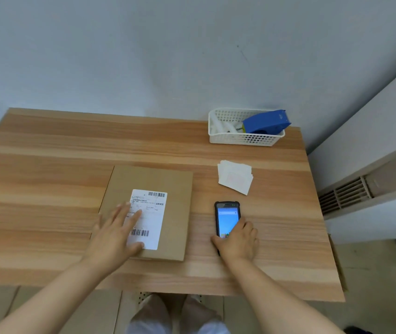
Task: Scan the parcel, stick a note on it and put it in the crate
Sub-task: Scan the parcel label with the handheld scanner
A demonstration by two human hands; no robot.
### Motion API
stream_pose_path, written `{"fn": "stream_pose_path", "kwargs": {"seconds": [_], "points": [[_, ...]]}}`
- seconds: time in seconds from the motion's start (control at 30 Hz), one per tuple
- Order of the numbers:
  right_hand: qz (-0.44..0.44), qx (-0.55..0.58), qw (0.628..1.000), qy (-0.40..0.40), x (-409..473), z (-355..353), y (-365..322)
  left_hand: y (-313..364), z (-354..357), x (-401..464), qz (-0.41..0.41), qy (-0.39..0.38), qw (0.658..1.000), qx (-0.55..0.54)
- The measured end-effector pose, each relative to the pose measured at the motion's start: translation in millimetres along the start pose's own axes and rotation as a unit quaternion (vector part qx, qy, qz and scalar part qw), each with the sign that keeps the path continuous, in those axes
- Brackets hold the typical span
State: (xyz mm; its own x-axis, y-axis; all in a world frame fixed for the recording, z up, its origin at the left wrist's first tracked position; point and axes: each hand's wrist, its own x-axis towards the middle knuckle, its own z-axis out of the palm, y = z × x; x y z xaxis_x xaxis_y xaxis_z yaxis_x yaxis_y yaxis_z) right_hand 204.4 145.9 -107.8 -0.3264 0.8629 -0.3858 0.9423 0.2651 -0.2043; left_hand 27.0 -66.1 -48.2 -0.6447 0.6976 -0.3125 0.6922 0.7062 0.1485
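Two hands on a wooden table, one on a parcel, one on a scanner.
The left hand [117, 233] lies flat with spread fingers [133, 219] on the parcel [148, 208], covering part of its white label [150, 219]. The right hand [238, 239] grips the lower end of the handheld scanner [227, 219]; beyond its fingertips lie white notes [235, 177], then a white basket [245, 138].

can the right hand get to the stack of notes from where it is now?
Probably yes. The right hand rests on the scanner, and the stack of notes lies just beyond it on bare table, nothing between. It would need to let go of the scanner first.
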Motion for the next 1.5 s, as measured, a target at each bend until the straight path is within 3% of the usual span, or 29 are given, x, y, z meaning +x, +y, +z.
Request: {"fn": "stream_pose_path", "kwargs": {"seconds": [0.37, 0.67, 0.87, 1.17, 1.5], "points": [[0.046, 0.056, 0.997, -0.041, -3.0, -8.8, -0.2, -34.5, 3.5, -28.8, -0.040, 0.001, 0.999, -0.017], [0.118, 0.156, 0.977, -0.088, -22.8, -50.7, -8.7, -56.1, -0.4, -36.9, -0.003, -0.005, 1.000, -0.029], [0.043, 0.162, 0.984, -0.062, -47.5, -90.9, -42.4, -68.7, -3.5, -36.2, 0.014, 0.012, 0.999, -0.036], [-0.125, -0.111, 0.983, -0.074, -129.3, -151.9, -89.1, -81.8, -1.0, -35.8, -0.021, -0.015, 0.984, -0.175], [-0.184, -0.288, 0.936, -0.080, -216.5, -178.2, -94.2, -87.0, 8.0, -51.1, 0.002, -0.006, 0.963, -0.268]]}}
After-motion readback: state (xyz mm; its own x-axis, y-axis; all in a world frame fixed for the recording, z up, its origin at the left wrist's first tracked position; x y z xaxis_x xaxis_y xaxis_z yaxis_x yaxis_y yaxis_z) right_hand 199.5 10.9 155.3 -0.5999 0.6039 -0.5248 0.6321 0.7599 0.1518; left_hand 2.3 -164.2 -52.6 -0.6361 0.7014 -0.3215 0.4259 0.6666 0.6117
